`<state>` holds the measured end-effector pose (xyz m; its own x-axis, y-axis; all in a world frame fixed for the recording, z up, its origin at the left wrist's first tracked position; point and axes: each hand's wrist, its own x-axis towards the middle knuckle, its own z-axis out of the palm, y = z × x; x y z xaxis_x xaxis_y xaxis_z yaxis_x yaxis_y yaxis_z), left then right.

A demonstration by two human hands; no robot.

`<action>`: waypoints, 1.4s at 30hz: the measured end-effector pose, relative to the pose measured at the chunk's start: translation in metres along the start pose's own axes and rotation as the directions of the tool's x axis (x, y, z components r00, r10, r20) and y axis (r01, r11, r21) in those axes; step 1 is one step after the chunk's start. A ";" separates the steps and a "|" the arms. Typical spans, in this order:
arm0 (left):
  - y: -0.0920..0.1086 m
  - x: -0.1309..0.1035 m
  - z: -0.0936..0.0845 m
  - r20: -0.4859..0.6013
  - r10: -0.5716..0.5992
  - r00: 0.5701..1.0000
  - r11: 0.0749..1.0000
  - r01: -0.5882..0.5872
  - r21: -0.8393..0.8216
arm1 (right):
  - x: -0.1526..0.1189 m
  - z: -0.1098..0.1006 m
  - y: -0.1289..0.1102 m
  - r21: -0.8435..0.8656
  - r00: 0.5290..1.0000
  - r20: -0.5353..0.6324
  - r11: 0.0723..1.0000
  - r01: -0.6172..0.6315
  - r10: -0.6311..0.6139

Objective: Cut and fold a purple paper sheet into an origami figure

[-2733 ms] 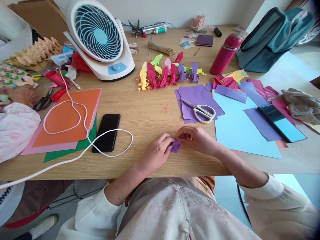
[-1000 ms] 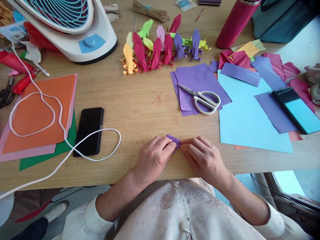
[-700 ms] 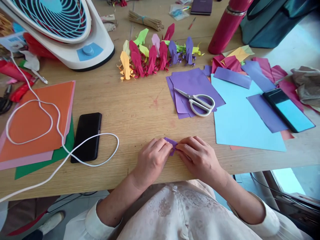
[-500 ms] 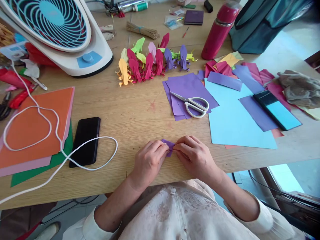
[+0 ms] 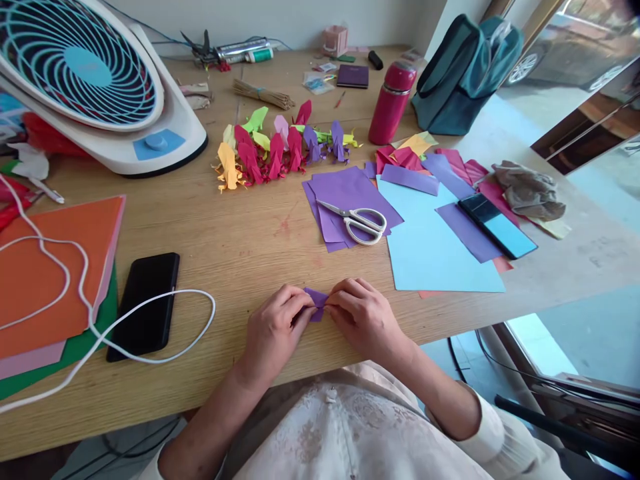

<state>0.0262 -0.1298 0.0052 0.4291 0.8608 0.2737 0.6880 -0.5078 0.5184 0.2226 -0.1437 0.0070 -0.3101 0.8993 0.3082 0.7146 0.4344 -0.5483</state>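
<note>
A small folded piece of purple paper [image 5: 316, 298] is pinched between my two hands, close to the table's front edge. My left hand [image 5: 280, 327] grips its left side between thumb and fingers. On the other side, my right hand [image 5: 364, 317] pinches the right end, fingers closed. The fingertips cover part of the paper, so its exact folds are hard to make out. Ahead and to the right, white-handled scissors [image 5: 361, 223] lie on several purple sheets [image 5: 345, 183]. Farther back stands a cluster of folded paper figures [image 5: 276, 155] in red, purple, green, yellow and pink.
A white fan [image 5: 170, 127] stands at the back left. Orange sheets [image 5: 65, 267], a black phone [image 5: 147, 300] and a looping white cable [image 5: 214, 310] lie left. To the right are light-blue paper [image 5: 435, 253], another phone [image 5: 500, 227], a red bottle [image 5: 393, 103] and a teal bag [image 5: 463, 80].
The camera view has tilted up and shifted right, so the scene sits farther left and more of the background shows. Both hands still pinch the purple paper, with little visible change in grip.
</note>
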 end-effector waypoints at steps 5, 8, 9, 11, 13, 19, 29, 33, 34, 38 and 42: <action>-0.001 0.001 0.000 0.009 -0.051 0.999 0.996 0.052 -0.076 | -0.001 0.000 0.003 0.071 1.000 0.005 0.997 -0.004 0.004; -0.002 0.002 0.000 0.019 -0.073 0.997 0.992 0.074 -0.104 | -0.001 0.000 0.005 0.092 1.000 0.004 0.996 -0.004 0.004; -0.002 0.002 0.001 0.023 -0.078 0.997 0.991 0.080 -0.108 | -0.001 0.000 0.005 0.097 1.000 0.003 0.995 -0.009 0.008; -0.002 0.002 0.001 0.028 -0.082 0.996 0.990 0.084 -0.112 | -0.001 0.001 0.005 0.107 1.000 -0.002 0.994 -0.026 0.027; -0.002 0.002 0.001 0.029 -0.080 0.996 0.990 0.083 -0.113 | -0.001 0.001 0.005 0.112 0.999 -0.005 0.993 -0.048 0.049; -0.001 0.002 0.000 0.021 -0.087 0.996 0.991 0.089 -0.102 | 0.001 -0.001 0.004 0.085 0.993 0.002 0.990 -0.115 0.116; -0.002 0.004 -0.003 0.063 -0.081 0.995 0.992 0.087 -0.092 | 0.004 -0.005 0.001 0.053 0.983 0.068 0.983 -0.177 0.173; -0.002 0.003 -0.004 0.086 -0.067 0.994 0.994 0.074 -0.085 | 0.005 -0.004 -0.001 0.035 0.980 0.065 0.981 -0.190 0.187; -0.002 0.003 -0.004 0.089 -0.063 0.994 0.994 0.070 -0.079 | 0.005 -0.004 -0.001 0.028 0.979 0.066 0.981 -0.193 0.191; -0.001 0.005 -0.004 0.095 -0.066 0.993 0.997 0.070 -0.045 | 0.007 -0.002 -0.003 -0.019 0.977 0.066 0.979 -0.203 0.204; 0.002 0.007 -0.004 0.109 -0.070 0.992 0.997 0.072 -0.010 | 0.008 -0.002 -0.004 -0.056 0.977 0.060 0.978 -0.201 0.204</action>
<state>0.0276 -0.1246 0.0114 0.4407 0.8855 0.1470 0.7113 -0.4444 0.5446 0.2187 -0.1383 0.0130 -0.1950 0.9704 0.1424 0.7964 0.2414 -0.5545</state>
